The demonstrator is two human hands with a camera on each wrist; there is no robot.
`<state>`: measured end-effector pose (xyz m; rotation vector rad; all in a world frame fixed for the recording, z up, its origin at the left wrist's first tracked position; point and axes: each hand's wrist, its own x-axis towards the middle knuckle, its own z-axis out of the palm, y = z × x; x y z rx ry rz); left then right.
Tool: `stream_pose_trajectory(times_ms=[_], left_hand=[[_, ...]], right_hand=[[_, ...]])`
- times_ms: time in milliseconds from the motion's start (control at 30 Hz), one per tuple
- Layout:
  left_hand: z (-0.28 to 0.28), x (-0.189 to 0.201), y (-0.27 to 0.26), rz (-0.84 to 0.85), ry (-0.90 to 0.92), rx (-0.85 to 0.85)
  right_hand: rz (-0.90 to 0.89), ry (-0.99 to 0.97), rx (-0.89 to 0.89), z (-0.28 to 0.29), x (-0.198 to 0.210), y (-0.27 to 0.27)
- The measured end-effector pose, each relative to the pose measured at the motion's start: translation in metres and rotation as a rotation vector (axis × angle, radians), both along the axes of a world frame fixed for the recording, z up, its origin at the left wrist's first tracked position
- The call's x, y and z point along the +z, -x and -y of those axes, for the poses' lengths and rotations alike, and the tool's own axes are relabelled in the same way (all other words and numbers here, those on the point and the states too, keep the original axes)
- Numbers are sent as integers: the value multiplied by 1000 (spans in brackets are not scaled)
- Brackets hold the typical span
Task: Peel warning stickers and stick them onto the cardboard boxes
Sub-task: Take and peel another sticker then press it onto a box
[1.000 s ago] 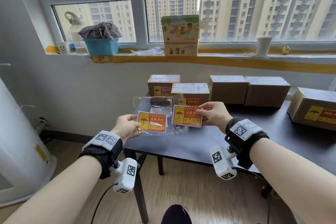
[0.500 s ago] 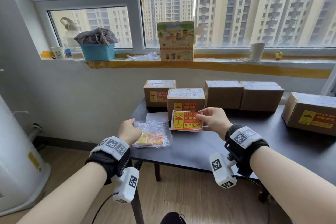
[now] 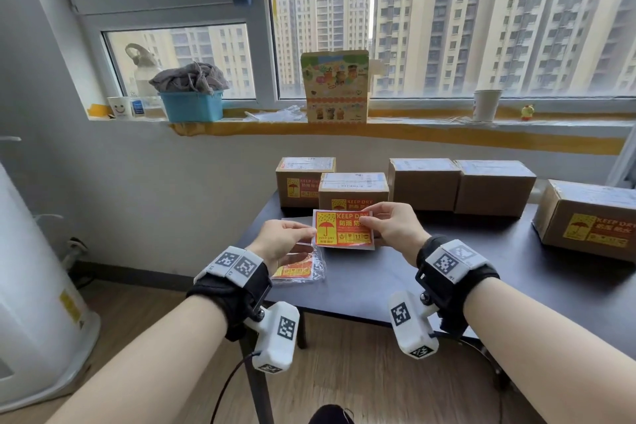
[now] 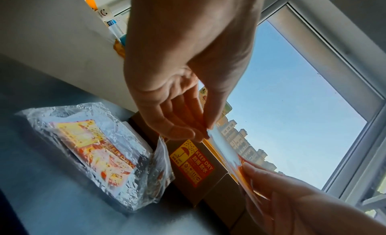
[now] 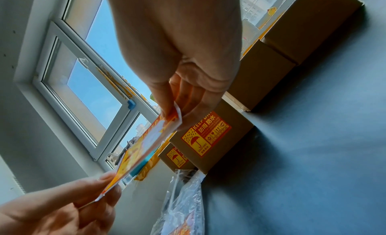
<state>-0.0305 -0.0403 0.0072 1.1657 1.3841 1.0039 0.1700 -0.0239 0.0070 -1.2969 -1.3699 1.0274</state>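
A red and yellow KEEP DRY sticker sheet (image 3: 340, 230) hangs above the dark table (image 3: 481, 279), held at both ends. My left hand (image 3: 303, 232) pinches its left edge, my right hand (image 3: 373, 217) pinches its upper right corner. The wrist views show the sheet (image 4: 224, 150) (image 5: 146, 146) edge-on between the hands (image 4: 201, 133) (image 5: 170, 111). A clear plastic bag of stickers (image 3: 299, 267) (image 4: 100, 154) lies on the table by my left wrist. Three boxes bear stickers: two at the back left (image 3: 299, 182) (image 3: 352, 191) and one at the right (image 3: 592, 220). Two boxes (image 3: 425, 184) (image 3: 494, 188) show plain fronts.
The boxes line the table's far edge below a windowsill with a blue basket (image 3: 191, 105), a colourful carton (image 3: 334, 86) and a paper cup (image 3: 485, 105). A large white appliance (image 3: 31, 286) stands at the left on the wooden floor. The table's near left corner (image 3: 254, 296) lies under my left wrist.
My left hand has put the sticker bag down on the table and moved up to pinch the left edge of the sheet held by my right hand.
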Motion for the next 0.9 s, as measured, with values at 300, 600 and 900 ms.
stream_pose_trajectory(times_ms=[300,600,900], left_hand=[[-3,2,7,48,-71,116],[-2,-1,5,101,-118,117],[-3,-4,3,140,-93,102]], right_hand=[[273,-287,-93,5,6,35],[230,-162,84,10,-7,65],[70,-76,43,5,-17,70]])
